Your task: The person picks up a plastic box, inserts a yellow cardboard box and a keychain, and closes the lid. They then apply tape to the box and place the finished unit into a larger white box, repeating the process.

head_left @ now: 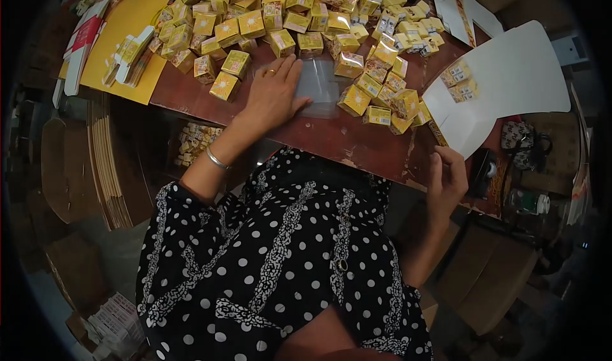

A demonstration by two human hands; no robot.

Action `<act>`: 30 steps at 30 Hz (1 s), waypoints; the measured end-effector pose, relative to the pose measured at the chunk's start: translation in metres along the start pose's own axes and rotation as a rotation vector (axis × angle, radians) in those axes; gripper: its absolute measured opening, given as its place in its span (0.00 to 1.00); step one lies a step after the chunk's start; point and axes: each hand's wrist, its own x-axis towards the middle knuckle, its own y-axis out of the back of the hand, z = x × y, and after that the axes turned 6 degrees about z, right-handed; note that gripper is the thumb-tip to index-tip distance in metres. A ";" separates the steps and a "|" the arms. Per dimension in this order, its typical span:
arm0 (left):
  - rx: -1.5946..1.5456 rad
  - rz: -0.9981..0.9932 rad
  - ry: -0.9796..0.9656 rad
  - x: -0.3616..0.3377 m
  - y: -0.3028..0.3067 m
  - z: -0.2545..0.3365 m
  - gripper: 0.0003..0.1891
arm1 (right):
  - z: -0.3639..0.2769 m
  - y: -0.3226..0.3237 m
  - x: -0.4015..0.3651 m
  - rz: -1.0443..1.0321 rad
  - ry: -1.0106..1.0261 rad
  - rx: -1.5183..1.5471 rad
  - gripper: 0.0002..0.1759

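My left hand (273,93) lies flat, fingers stretched out, at the left edge of a clear plastic sheet or bag (317,88) on the dark red table. A ring and a silver bracelet show on that hand and wrist. Many small yellow boxes (252,24) are heaped just beyond it, and a smaller group of yellow boxes (373,83) lies to the right of the plastic. My right hand (448,177) hovers by the table's front edge, below a white sheet (526,67). Its fingers are loosely bent and hold nothing that I can see.
Yellow card (137,58) with flattened cartons (132,55) covers the table's left end. Two small box clusters (459,80) lie on the white sheet. Cardboard boxes (488,272) stand below on the right, and stacked cardboard (105,163) on the left. A patterned pouch (517,136) lies far right.
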 end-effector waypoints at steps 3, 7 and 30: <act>-0.002 -0.166 0.115 0.010 0.001 -0.002 0.44 | -0.019 -0.008 -0.005 -0.047 -0.086 0.050 0.06; -0.069 -0.143 0.140 0.021 0.004 -0.012 0.47 | -0.015 -0.012 -0.018 -0.078 -0.123 0.101 0.06; -0.654 0.410 -0.073 0.011 0.097 0.042 0.14 | -0.110 -0.087 0.028 -0.431 -0.250 0.728 0.22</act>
